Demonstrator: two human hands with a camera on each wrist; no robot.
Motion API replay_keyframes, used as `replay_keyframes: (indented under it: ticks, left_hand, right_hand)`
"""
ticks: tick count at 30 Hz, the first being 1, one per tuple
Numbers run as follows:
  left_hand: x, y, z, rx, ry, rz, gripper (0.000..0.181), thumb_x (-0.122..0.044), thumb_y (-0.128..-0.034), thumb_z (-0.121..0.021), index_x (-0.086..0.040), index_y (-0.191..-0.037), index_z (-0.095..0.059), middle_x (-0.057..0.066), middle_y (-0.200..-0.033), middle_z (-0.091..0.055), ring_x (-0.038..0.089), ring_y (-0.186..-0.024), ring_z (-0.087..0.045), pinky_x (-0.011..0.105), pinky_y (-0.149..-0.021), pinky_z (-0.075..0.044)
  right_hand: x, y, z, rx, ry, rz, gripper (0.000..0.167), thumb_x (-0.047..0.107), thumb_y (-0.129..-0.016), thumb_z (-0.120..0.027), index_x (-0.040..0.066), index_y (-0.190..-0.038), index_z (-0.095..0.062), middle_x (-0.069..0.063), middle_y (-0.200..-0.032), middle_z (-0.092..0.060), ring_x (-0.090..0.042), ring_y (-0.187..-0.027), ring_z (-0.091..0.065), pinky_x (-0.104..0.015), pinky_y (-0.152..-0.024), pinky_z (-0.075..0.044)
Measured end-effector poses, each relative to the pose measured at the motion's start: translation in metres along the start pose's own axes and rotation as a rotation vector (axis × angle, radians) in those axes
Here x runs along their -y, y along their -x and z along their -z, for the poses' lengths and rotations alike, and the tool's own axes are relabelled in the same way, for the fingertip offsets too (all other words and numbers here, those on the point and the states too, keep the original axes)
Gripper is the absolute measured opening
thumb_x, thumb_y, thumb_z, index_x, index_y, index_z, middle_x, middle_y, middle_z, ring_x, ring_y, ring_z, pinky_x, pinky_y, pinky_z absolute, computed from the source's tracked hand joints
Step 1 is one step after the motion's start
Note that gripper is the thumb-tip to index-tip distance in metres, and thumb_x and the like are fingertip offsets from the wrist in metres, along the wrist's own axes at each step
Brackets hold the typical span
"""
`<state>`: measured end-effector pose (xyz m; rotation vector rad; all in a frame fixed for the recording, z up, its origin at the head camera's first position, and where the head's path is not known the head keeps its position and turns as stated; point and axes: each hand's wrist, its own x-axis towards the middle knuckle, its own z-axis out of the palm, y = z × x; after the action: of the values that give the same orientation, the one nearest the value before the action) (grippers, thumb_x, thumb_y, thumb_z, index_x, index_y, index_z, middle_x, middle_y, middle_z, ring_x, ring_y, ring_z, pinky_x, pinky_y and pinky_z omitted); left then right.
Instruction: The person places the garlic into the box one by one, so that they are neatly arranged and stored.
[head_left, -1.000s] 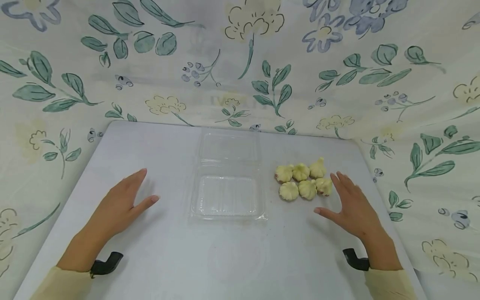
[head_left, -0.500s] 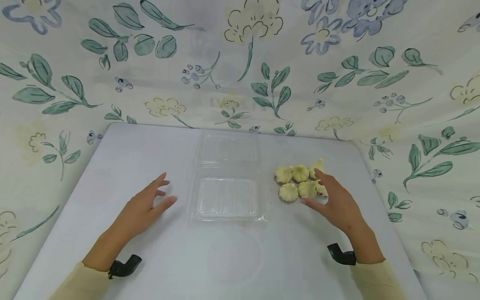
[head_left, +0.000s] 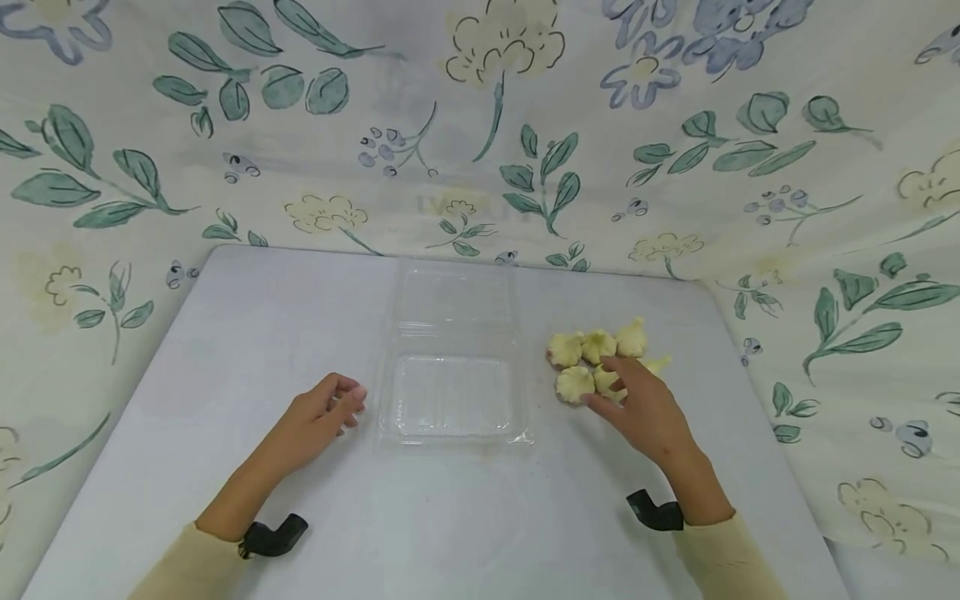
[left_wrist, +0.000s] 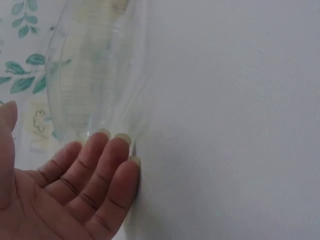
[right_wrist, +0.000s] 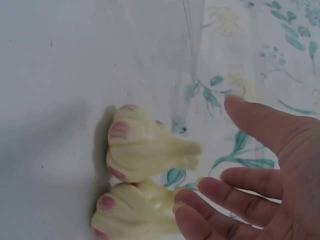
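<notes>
Head: white tabletop (head_left: 450,517), floral cloth (head_left: 465,125)

Six pale-yellow garlic bulbs (head_left: 564,350), one clear plastic hinged container (head_left: 452,396)

The bulbs count three in the far row and three in the near row, two of these partly hidden. The container has two rectangular halves (head_left: 457,298). There is one bare left hand (head_left: 318,421), one bare right hand (head_left: 648,412), two beige sleeves (head_left: 727,558), two bent black wrist pieces (head_left: 276,537) and one white tabletop (head_left: 465,517).

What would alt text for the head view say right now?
A right hand reaches over garlic bulbs on a white table. A left hand is beside an open clear box, with flowered cloth behind.
</notes>
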<state>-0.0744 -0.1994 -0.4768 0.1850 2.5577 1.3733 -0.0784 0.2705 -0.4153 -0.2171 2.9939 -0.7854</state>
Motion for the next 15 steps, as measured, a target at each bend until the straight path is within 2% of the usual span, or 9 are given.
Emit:
replay_keyframes:
  ticks: [2,5,10,15]
  left_hand:
    - [0.002,-0.002,-0.004,0.016,0.048,0.019,0.040,-0.043,-0.1106,-0.051,-0.004,-0.117,-0.059,0.009,-0.099,-0.068,0.021,-0.083,-0.065,0.031,-0.071,-0.058]
    - [0.005,-0.004,-0.008,0.046,0.106,0.028,0.037,-0.040,-0.1114,-0.051,-0.004,-0.107,-0.059,0.009,-0.090,-0.065,0.022,-0.078,-0.064,0.031,-0.068,-0.059]
    - [0.006,-0.007,-0.012,0.108,0.193,-0.003,0.035,-0.032,-0.1123,-0.051,0.000,-0.101,-0.060,0.011,-0.086,-0.063,0.025,-0.076,-0.064,0.033,-0.068,-0.059]
    - [0.006,-0.007,-0.015,0.115,0.209,-0.021,0.033,-0.028,-0.1115,-0.053,0.001,-0.098,-0.062,0.008,-0.076,-0.060,0.022,-0.072,-0.061,0.031,-0.065,-0.054]
  right_hand:
    - [0.001,-0.002,-0.004,0.015,-0.015,-0.010,0.065,0.031,-0.094,-0.080,0.000,-0.145,-0.055,-0.019,-0.136,-0.063,-0.036,-0.109,-0.068,-0.052,-0.082,-0.059]
    - [0.002,-0.003,-0.008,0.031,-0.037,-0.023,0.065,0.031,-0.094,-0.080,0.000,-0.146,-0.055,-0.018,-0.138,-0.063,-0.036,-0.111,-0.068,-0.052,-0.083,-0.059]
    - [0.004,-0.005,-0.012,0.027,-0.047,-0.021,0.063,0.029,-0.094,-0.081,-0.001,-0.144,-0.057,-0.018,-0.137,-0.063,-0.036,-0.109,-0.068,-0.049,-0.080,-0.060]
    - [0.002,-0.008,-0.016,0.022,-0.045,-0.019,0.057,0.025,-0.093,-0.082,0.000,-0.141,-0.061,-0.018,-0.134,-0.064,-0.035,-0.105,-0.069,-0.047,-0.077,-0.060]
